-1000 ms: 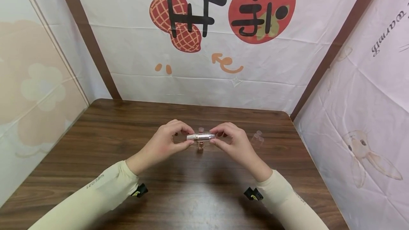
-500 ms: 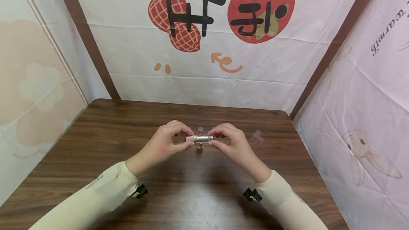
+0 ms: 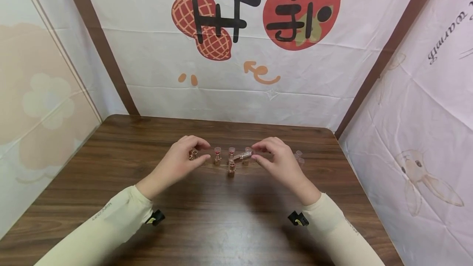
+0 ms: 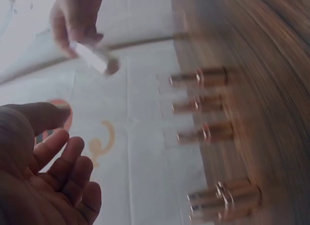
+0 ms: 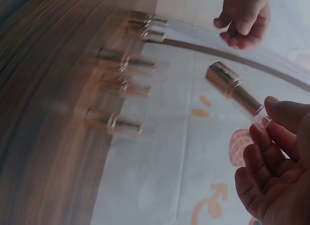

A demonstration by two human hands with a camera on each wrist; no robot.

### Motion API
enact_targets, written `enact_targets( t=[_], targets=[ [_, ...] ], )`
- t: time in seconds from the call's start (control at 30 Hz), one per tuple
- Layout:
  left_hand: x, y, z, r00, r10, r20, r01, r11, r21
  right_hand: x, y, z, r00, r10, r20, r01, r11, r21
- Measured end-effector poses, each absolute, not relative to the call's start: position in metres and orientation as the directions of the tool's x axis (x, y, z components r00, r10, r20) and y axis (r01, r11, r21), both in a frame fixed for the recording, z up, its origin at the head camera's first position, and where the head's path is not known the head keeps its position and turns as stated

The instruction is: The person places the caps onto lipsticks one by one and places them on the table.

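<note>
My right hand (image 3: 278, 162) pinches a gold lipstick tube (image 5: 231, 85) by its clear end, between thumb and fingertips. Tilted, the tube hangs in the air above the table. My left hand (image 3: 178, 160) holds nothing; thumb and fingers stand apart, loosely bent, in the head view. Beside that hand are gold tubes (image 3: 193, 154), partly hidden by it. Between the hands, lipstick tubes with clear caps (image 3: 217, 156) stand upright in a row, and a gold tube (image 3: 231, 169) without a clear top stands in front. The left wrist view shows the row of tubes (image 4: 206, 133) sideways and blurred.
Several small clear caps (image 3: 300, 158) stand to the right, partly behind my right hand. All of it is on a dark wood table (image 3: 221, 225). A printed white cloth (image 3: 236, 97) hangs behind the far edge, with more cloth at both sides.
Both hands held the lipstick tube level between them. My left hand has let go and moved left; my right hand has drawn the tube right and tilted it, uncovering the standing tubes.
</note>
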State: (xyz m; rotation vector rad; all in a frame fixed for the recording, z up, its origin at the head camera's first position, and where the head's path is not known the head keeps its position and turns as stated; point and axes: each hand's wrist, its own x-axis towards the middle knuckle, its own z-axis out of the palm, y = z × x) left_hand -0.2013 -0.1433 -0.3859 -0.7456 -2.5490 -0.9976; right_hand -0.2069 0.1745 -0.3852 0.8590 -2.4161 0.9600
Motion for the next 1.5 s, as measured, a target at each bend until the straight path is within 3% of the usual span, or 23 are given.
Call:
enact_targets(
  t=[0.2,0.43,0.7,1.03,1.23,1.5],
  targets=[
    [-0.214,-0.166,-0.396,-0.861,0.293,0.415,0.494,0.677,0.546,-0.218,0.177,-0.399,-0.772,-0.424,0.473,-0.616,0.684,-0.391],
    [-0.230,-0.187,-0.411,-0.914,0.237,0.330,0.388,0.750,0.535,-0.234,0.173,-0.415,-0.761,-0.517,0.392,-0.625,0.745,-0.232],
    [-0.237,-0.199,-0.425,-0.967,0.214,0.139,0.255,0.803,0.538,-0.243,0.170,-0.432,-0.786,-0.541,0.299,-0.604,0.775,-0.185],
    [-0.240,-0.196,-0.441,-0.982,0.178,-0.061,0.118,0.834,0.539,-0.243,0.167,-0.432,-0.785,-0.555,0.275,-0.604,0.783,-0.145],
    [-0.243,-0.194,-0.448,-0.981,0.169,-0.097,0.091,0.838,0.539,-0.240,0.179,-0.423,-0.829,-0.489,0.273,-0.540,0.827,-0.158],
    [-0.247,-0.193,-0.447,-0.982,0.163,-0.099,0.085,0.838,0.539,-0.241,0.213,-0.412,-0.904,-0.294,0.310,-0.353,0.923,-0.154]
  ],
)
